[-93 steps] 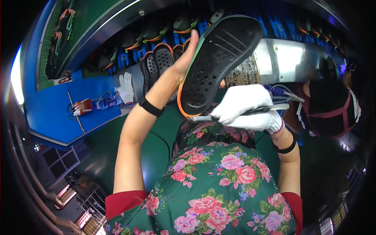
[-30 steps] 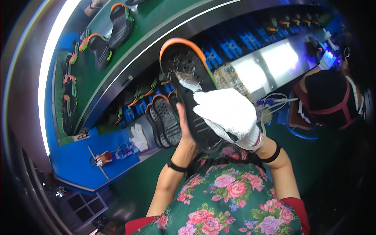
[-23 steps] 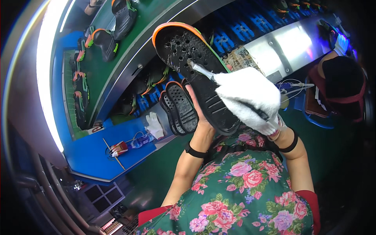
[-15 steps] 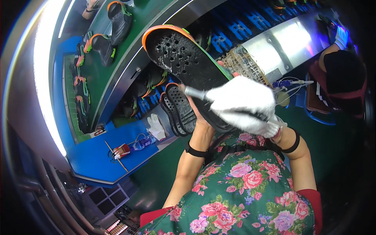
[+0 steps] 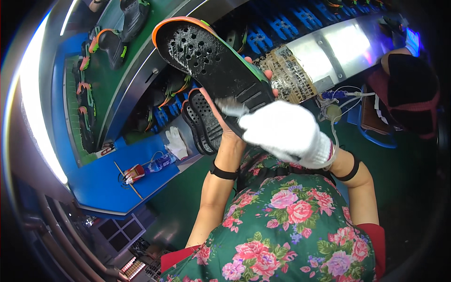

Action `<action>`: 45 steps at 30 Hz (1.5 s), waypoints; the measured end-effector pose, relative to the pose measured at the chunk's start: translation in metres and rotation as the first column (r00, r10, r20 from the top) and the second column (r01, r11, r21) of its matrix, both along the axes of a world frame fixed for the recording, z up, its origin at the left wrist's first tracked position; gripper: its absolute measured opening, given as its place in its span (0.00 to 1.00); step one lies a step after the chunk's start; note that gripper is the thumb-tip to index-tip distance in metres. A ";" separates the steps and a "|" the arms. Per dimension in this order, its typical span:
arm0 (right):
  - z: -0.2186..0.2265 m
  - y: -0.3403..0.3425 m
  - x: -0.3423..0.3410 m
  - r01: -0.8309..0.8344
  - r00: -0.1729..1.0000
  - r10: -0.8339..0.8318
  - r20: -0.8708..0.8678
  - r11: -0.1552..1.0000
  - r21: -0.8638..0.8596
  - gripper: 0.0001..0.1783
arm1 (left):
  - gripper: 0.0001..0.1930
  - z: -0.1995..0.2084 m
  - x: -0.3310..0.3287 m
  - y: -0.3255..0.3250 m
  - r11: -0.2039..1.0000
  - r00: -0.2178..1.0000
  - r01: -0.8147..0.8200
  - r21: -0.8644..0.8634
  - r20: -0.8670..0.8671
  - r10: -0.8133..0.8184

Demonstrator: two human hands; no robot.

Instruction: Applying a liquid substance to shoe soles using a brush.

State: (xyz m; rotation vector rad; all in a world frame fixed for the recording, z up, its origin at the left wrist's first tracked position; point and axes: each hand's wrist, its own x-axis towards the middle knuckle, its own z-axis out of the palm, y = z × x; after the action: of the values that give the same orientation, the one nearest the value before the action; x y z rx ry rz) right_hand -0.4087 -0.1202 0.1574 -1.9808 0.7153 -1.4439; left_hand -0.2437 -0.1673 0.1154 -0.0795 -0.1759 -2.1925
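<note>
My bare left hand (image 5: 229, 131) grips a large black shoe sole (image 5: 209, 70) from beneath. The thumb lies along its near edge and the fingertips show past the far edge. Round holes dot the sole's left end, whitish smears surround them, and orange and green trim runs along the rim. A white knit glove covers my right hand (image 5: 282, 129), which is closed around a brush (image 5: 230, 107) with a pale metal band. Its blurred bristle end sits over the middle of the sole; contact is hard to judge.
Black perforated soles (image 5: 206, 120) stand at left beside a blue shelf (image 5: 103, 183) bearing a white glove (image 5: 176, 143), a bottle (image 5: 161, 161) and a red-labelled container (image 5: 135, 174). Shoe parts line a green conveyor (image 5: 145, 42). A co-worker (image 5: 406, 94) sits at right beyond a metal cover (image 5: 338, 51).
The sole has shifted up and left in view, with the whole scene sliding left. My right hand and the brush have moved toward the sole's near edge, uncovering its ridged part.
</note>
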 end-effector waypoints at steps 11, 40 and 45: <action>0.005 0.008 -0.007 -0.187 0.982 0.185 0.031 0.980 0.062 0.14 | 0.58 0.000 0.011 -0.002 0.979 0.975 -0.202 0.010 0.094 0.200; 0.006 0.006 -0.021 -0.250 0.963 0.257 -0.077 0.965 0.083 0.13 | 0.37 -0.013 0.068 0.000 0.962 0.914 0.120 0.245 0.352 -0.204; 0.012 0.013 -0.018 -0.357 0.931 0.363 -0.040 0.928 0.108 0.13 | 0.29 -0.002 0.060 -0.005 0.969 0.842 0.057 0.241 0.510 -0.177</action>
State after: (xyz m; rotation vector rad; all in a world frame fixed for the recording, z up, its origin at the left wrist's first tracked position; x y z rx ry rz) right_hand -0.4272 -0.1069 0.1699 -1.9606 0.4084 -1.1130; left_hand -0.1832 -0.1727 0.1135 0.6640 -0.2412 -2.2953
